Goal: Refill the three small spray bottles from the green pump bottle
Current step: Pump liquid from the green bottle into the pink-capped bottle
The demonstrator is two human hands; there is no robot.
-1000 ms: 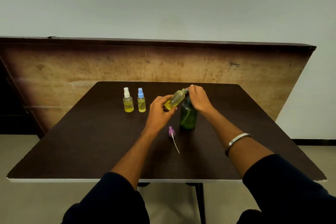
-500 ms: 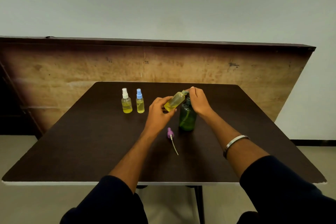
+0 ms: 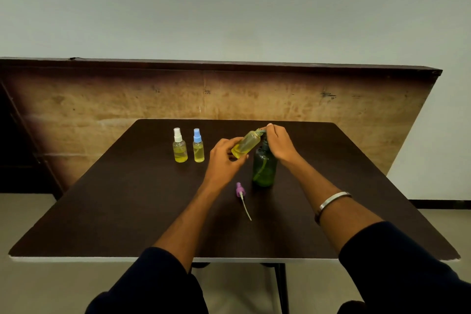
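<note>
Fingers (image 3: 238,141) hold uncapped bottle (image 3: 246,146) at pump spout (image 3: 262,131).

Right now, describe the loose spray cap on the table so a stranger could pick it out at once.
Start at the dark brown table and find the translucent green pump bottle standing near its middle. Just in front of that bottle and slightly to the left, a small purple plastic spray cap lies on its side. Unlike the white cap and the blue cap, it sits on no bottle, and its thin pale dip tube trails bare towards the person.

Uncapped yellow spray bottle (image 3: 245,146) tilts toward the green pump bottle (image 3: 264,169); two capped ones (image 3: 188,146) stand left.
</note>
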